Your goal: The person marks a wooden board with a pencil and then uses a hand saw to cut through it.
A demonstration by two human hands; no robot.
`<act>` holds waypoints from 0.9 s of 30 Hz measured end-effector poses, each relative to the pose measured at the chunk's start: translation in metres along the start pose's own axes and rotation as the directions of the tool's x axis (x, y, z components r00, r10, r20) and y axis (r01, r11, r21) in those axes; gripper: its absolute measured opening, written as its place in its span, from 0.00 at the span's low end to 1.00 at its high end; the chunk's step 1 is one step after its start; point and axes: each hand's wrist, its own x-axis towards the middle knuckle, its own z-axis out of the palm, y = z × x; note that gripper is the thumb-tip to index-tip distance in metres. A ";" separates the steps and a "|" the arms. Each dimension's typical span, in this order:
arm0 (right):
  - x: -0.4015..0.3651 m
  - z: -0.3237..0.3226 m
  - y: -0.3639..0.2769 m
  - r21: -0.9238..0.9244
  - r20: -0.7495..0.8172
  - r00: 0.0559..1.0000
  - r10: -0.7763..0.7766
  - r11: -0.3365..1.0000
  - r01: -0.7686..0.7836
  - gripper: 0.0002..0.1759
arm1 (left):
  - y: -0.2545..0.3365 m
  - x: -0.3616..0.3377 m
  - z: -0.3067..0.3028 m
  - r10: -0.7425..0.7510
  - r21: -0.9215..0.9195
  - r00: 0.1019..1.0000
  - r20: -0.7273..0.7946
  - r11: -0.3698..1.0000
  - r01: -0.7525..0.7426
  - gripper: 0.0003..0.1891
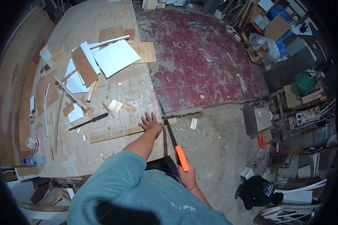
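My left hand lies flat with spread fingers on the end of a long wooden strip, at the right edge of the plywood worktable. My right hand grips the orange handle of a handsaw. The saw's dark blade runs up past the strip's end, just right of my left hand, at the table edge. A small wood piece sits beyond the blade.
Boards, white panels, thin wood strips and a black tool litter the table. A tape roll and water bottle stand at its left end. Offcuts lie on the concrete floor. Scrap and boxes pile up at right.
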 end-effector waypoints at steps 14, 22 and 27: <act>0.021 -0.044 -0.055 -0.030 0.108 0.961 0.254 0.967 -0.252 0.27 | -0.002 0.011 0.005 0.023 0.055 0.998 0.051 0.998 -0.025 0.47; -0.008 -0.046 -0.075 -0.053 0.097 0.980 0.175 0.984 -0.171 0.31 | -0.003 0.011 0.004 0.018 0.059 0.999 0.046 0.998 -0.021 0.48; -0.034 -0.060 -0.090 -0.068 0.081 0.951 0.298 0.954 -0.293 0.31 | -0.001 0.011 0.001 0.017 0.043 0.998 0.068 0.999 -0.020 0.48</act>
